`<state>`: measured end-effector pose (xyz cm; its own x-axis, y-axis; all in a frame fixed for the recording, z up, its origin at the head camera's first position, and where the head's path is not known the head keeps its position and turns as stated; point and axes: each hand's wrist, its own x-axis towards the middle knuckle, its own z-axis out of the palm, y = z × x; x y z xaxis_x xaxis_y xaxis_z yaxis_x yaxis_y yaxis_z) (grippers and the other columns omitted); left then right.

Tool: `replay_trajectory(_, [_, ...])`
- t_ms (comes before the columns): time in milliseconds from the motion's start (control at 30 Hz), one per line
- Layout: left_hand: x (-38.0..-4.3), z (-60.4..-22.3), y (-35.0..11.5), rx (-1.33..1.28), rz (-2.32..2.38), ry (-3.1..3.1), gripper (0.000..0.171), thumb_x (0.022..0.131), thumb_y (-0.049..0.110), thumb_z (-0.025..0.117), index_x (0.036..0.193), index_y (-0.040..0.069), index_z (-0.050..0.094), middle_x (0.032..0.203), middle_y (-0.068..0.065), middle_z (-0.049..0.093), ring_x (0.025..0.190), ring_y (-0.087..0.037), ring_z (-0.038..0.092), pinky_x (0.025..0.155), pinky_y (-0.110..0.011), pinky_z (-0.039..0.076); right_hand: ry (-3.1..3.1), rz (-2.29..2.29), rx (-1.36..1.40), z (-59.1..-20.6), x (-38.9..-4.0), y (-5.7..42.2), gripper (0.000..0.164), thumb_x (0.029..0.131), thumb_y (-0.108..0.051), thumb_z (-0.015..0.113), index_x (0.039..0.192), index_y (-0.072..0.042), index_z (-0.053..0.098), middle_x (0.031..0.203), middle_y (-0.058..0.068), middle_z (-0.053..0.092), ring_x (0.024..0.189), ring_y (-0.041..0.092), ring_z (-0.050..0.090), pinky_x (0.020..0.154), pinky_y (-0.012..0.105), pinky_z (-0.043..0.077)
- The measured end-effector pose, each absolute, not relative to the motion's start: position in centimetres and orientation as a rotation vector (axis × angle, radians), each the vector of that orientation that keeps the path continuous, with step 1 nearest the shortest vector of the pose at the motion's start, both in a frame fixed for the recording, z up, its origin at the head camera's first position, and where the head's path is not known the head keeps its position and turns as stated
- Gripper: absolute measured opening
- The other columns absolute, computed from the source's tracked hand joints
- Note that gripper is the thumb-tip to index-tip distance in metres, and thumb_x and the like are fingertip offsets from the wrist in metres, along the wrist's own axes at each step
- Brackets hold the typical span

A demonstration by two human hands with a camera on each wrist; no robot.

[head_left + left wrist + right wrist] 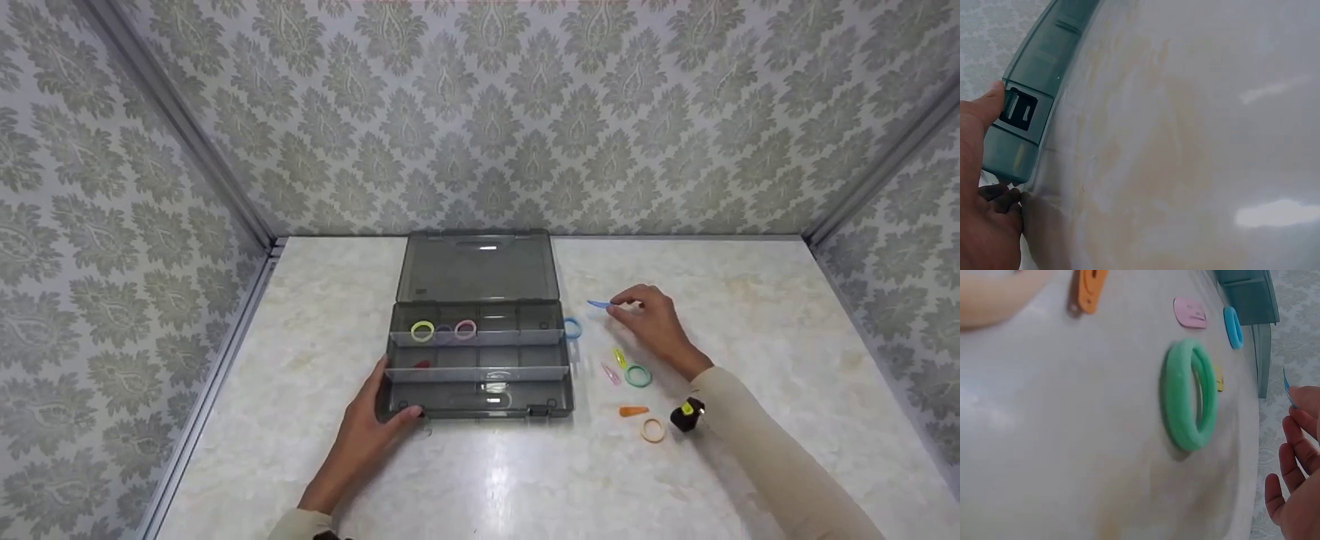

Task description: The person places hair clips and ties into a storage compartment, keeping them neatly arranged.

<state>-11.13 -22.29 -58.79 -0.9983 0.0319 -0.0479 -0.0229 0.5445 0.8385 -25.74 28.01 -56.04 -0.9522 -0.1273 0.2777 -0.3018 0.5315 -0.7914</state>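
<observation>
A dark translucent compartment box (480,375) lies on the table with its lid (480,266) raised toward the back wall. My left hand (367,420) grips its front left corner, thumb at the front wall and fingers by the left side. Between thumb and fingertips, my right hand (652,322) pinches a blue snap hair clip (598,304) right of the box. Inside the back row sit a yellow hair tie (422,331), a purple hair tie (444,334) and a pink hair tie (465,329). A red clip (422,365) shows partly in the middle row, behind a divider.
Right of the box lie a blue hair tie (573,328), yellow clip (619,358), pink clip (611,374), green hair tie (1176,394), orange clip (634,411) and peach hair tie (652,430). Patterned walls (495,112) enclose the table's back and sides.
</observation>
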Motion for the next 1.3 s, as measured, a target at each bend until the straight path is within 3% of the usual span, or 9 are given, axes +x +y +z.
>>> replay_trajectory(333, [-11.2, -59.0, -22.2, 0.011, 1.432, 2.736, 0.110, 0.100, 0.054, 0.081, 0.179, 0.017, 0.015, 0.182, -0.017, 0.021, 0.168, -0.039, 0.021, 0.134, -0.060, 0.020, -2.577, 1.374, 0.475, -54.7, -25.6, 26.1, 0.008, 0.101, -0.009, 0.083, 0.108, -0.006, 0.083, 0.108, 0.012, 0.076, 0.111, 0.045, 0.061, 0.099, 0.057, 0.046])
replay_trajectory(767, [-11.2, -59.0, -22.2, -0.017, 1.440, 2.724, 0.110, 0.098, 0.056, 0.081, 0.179, 0.021, 0.016, 0.182, -0.014, 0.022, 0.168, -0.037, 0.021, 0.134, -0.058, 0.020, -2.519, 1.361, 0.668, -53.8, -25.3, 23.7, 0.006, 0.100, -0.009, 0.084, 0.106, -0.009, 0.083, 0.109, 0.007, 0.076, 0.110, 0.029, 0.062, 0.101, 0.065, 0.048])
replay_trajectory(1067, [-11.0, -59.1, -22.3, 0.006, 1.446, 2.725, 0.109, 0.099, 0.056, 0.081, 0.179, 0.021, 0.016, 0.182, -0.014, 0.023, 0.168, -0.037, 0.022, 0.134, -0.060, 0.021, -2.524, 1.309, 0.743, -53.7, -24.9, 22.1, 0.006, 0.099, -0.010, 0.085, 0.105, -0.010, 0.084, 0.109, 0.005, 0.077, 0.109, 0.028, 0.062, 0.101, 0.051, 0.049])
replay_trajectory(1300, [-10.8, -59.0, -22.4, 0.010, 1.446, 2.734, 0.110, 0.098, 0.054, 0.083, 0.179, 0.021, 0.016, 0.182, -0.013, 0.024, 0.168, -0.037, 0.023, 0.133, -0.060, 0.022, -2.546, 1.291, 0.781, -53.4, -24.7, 21.0, 0.006, 0.101, -0.014, 0.083, 0.107, -0.011, 0.084, 0.113, 0.005, 0.076, 0.113, 0.029, 0.062, 0.104, 0.053, 0.051])
